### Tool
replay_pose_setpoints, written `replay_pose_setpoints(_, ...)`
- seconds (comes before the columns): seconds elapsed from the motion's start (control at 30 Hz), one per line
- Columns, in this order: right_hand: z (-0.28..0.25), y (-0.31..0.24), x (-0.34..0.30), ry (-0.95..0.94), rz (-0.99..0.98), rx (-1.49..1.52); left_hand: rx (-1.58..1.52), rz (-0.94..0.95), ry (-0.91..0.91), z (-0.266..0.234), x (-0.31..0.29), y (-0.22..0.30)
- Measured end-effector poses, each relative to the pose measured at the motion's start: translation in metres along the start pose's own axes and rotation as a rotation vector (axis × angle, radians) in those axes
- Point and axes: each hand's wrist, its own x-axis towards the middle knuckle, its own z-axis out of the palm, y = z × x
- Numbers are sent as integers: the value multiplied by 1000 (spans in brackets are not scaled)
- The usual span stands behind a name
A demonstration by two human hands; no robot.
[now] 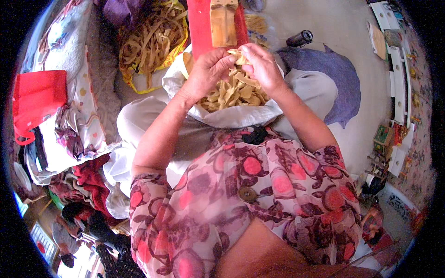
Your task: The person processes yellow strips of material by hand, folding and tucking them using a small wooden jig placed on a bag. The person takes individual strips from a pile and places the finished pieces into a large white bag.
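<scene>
My left hand (209,72) and my right hand (264,68) meet above an open white sack (232,119). Between their closed fingertips is a small pale yellow-tan piece (239,56), partly hidden by the fingers. The sack, set between my legs, is full of short tan slices (238,92) of the same look; their exact kind I cannot make out. Just beyond my hands, a wooden block (224,25) lies on a red board (199,28).
A yellow-edged bag (134,85) holds long tan strips (155,39) at the far left. Right of the board are a dark cylinder (300,38), probably a flask, and a blue-grey cloth (343,83). A red bag (41,99) and bedding are on the left.
</scene>
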Motion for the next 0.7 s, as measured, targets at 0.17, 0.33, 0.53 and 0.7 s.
replay_pose_setpoints(0.17, -21, -8, 6, 69, 108, 130, -363, -84, 0, 2, -8, 10)
replay_pose_setpoints(0.33, -21, 0, 6, 89, 42, 154, -217, -87, 2, -15, -12, 14)
replay_pose_setpoints(0.53, -9, 28, 1, -25, -240, -280, 825, 532, 181, 0, -12, 15)
replay_pose_setpoints(0.7, 3, 38, -16, -89, -26, -192, 1013, 326, -15, 7, -13, -3)
